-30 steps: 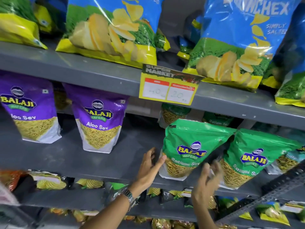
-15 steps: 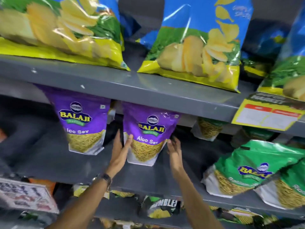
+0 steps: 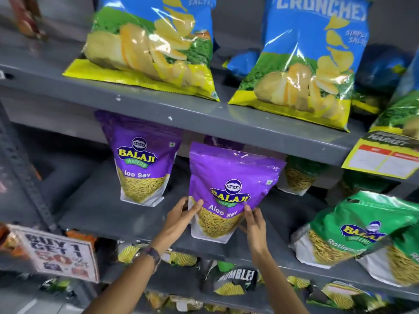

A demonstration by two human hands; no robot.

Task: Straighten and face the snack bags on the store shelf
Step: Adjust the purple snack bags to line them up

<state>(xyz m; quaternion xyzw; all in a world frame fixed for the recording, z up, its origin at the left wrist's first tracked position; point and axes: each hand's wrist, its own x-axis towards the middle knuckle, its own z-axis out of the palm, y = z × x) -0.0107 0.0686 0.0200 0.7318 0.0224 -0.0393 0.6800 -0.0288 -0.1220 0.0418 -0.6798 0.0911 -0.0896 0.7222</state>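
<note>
Middle shelf (image 3: 95,214): landmark, grey | Purple Aloo Sev bag (image 3: 229,189): at shelf front edge, upright, face out, right of its twin bag (image 3: 142,164) | Left hand (image 3: 179,219), right hand (image 3: 255,225): each grip pinching bag's lower sides | Step: facing this bag | Next: square it, release gently.

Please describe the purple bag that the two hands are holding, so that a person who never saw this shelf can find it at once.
Look at the middle grey shelf, below the blue chip bags. Two purple Aloo Sev bags stand there; the held bag is the right one, pulled forward to the shelf's front edge. Unlike the other purple bag further back, it has the left hand and right hand gripping its lower corners.
</note>
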